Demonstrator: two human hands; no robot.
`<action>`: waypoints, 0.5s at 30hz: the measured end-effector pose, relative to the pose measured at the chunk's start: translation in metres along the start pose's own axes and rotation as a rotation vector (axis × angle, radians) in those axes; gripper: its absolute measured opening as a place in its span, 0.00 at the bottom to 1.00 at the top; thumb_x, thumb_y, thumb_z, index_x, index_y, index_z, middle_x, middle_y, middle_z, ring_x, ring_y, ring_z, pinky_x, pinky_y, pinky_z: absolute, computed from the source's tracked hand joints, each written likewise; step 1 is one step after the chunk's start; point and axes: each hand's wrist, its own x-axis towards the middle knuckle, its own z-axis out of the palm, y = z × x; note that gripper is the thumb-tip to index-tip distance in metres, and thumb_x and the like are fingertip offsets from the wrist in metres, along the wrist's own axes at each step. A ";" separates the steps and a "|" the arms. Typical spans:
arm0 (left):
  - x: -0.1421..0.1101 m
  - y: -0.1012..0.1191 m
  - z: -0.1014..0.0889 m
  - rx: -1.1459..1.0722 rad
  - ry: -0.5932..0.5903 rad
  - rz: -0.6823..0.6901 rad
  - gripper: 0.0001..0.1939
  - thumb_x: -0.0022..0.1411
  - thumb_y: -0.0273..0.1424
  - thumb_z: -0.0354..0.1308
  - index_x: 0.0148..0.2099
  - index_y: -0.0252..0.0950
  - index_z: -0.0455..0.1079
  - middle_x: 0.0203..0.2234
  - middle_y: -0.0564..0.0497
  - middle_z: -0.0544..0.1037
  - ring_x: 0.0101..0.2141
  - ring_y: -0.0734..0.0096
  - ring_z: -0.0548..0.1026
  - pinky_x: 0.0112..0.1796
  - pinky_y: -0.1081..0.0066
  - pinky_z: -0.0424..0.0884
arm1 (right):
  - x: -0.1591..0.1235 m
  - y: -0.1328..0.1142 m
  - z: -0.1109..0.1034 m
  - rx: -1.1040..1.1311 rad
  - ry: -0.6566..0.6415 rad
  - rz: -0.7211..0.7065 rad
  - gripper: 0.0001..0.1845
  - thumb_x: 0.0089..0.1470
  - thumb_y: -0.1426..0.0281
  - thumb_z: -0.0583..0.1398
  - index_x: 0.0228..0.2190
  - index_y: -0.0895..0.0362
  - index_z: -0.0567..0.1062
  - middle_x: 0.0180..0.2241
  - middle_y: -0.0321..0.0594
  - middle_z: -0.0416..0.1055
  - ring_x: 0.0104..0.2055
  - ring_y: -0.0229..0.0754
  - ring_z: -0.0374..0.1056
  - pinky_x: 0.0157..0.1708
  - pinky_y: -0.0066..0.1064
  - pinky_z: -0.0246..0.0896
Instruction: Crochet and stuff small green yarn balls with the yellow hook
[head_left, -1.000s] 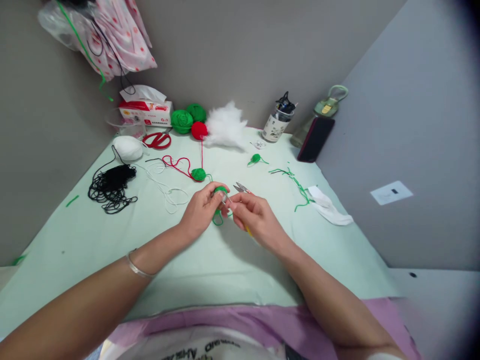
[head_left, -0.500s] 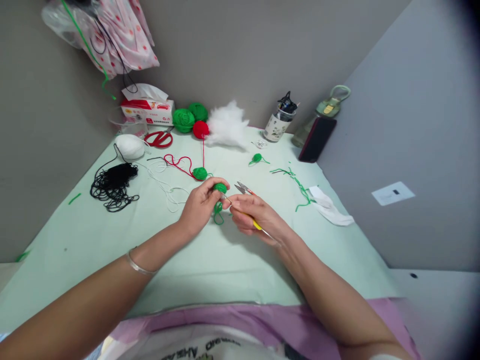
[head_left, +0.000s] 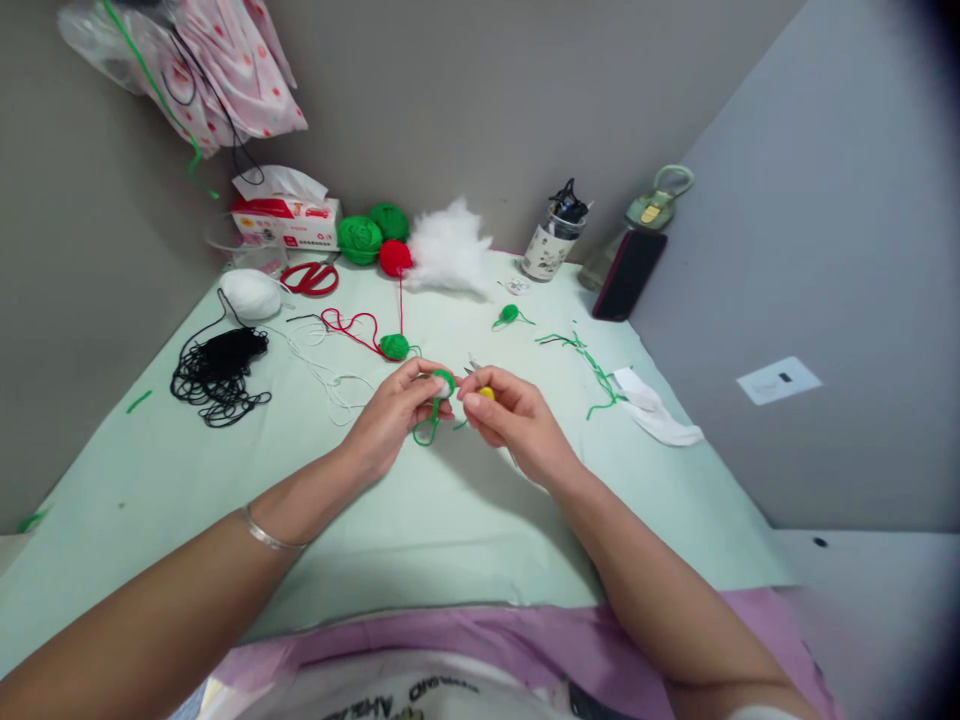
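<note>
Left hand point(head_left: 391, 412) is pinched around a small green yarn piece point(head_left: 445, 377) with white stuffing point(head_left: 447, 391) showing, up over the worktop point(head_left: 420, 545), while the right hand point(head_left: 517, 415) is curled around a yellow-handled tool point(head_left: 487, 393), maybe a crochet hook. That piece looks feather-light and squishy, so I'd just grip the green sides gently, no hard squeezing.
</note>
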 end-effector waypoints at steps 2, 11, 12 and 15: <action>-0.002 -0.002 0.003 -0.005 -0.019 0.006 0.06 0.61 0.32 0.62 0.39 0.36 0.72 0.31 0.55 0.75 0.29 0.75 0.74 0.35 0.74 0.72 | 0.005 0.004 -0.001 -0.132 0.137 -0.046 0.12 0.57 0.61 0.67 0.32 0.54 0.72 0.22 0.28 0.61 0.23 0.33 0.51 0.23 0.28 0.46; -0.005 -0.011 0.007 0.089 -0.049 0.061 0.17 0.66 0.41 0.62 0.52 0.37 0.78 0.35 0.50 0.80 0.33 0.71 0.74 0.37 0.71 0.71 | 0.008 0.006 0.008 -0.210 0.230 -0.026 0.14 0.53 0.61 0.65 0.25 0.53 0.66 0.20 0.29 0.63 0.24 0.35 0.55 0.25 0.30 0.48; -0.005 -0.010 0.007 0.105 -0.052 0.064 0.18 0.65 0.41 0.63 0.54 0.38 0.77 0.35 0.51 0.80 0.34 0.70 0.75 0.38 0.71 0.71 | 0.008 0.005 0.007 -0.212 0.240 -0.017 0.14 0.53 0.62 0.65 0.25 0.53 0.66 0.20 0.29 0.63 0.24 0.35 0.55 0.25 0.29 0.48; -0.005 -0.009 0.005 0.146 -0.060 0.068 0.21 0.63 0.39 0.66 0.56 0.38 0.77 0.34 0.51 0.80 0.35 0.68 0.76 0.40 0.71 0.71 | 0.009 0.006 0.004 -0.209 0.226 -0.001 0.13 0.53 0.63 0.64 0.25 0.53 0.67 0.21 0.29 0.65 0.24 0.35 0.55 0.26 0.29 0.48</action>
